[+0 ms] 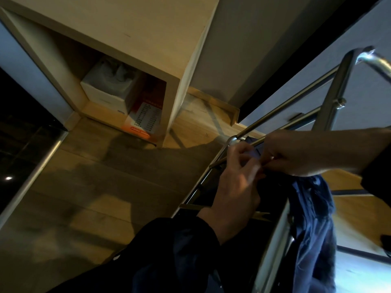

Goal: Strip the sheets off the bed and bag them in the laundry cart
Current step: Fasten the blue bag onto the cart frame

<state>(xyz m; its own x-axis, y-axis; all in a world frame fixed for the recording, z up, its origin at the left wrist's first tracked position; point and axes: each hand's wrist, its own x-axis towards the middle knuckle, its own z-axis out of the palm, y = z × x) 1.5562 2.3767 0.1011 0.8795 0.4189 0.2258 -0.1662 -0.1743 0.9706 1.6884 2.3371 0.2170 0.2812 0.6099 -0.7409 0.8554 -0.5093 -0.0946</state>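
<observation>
The laundry cart (330, 102) is a steel-tube frame at the right of the tilted head view. A blue plastic bag (315, 225) hangs over its near rail and down its side. My left hand (239, 178) and my right hand (294, 153) meet at the cart's top corner, fingers pinching the bag's edge by the rail. Dark sleeves cover both arms. No bed or sheets are in view.
A wooden cabinet (131, 34) stands at the upper left, its open niche holding a white box (105, 89) and a red-and-white box (146, 117). Wood floor (88, 187) stretches between it and the cart. A dark glossy panel (19, 140) lies at far left.
</observation>
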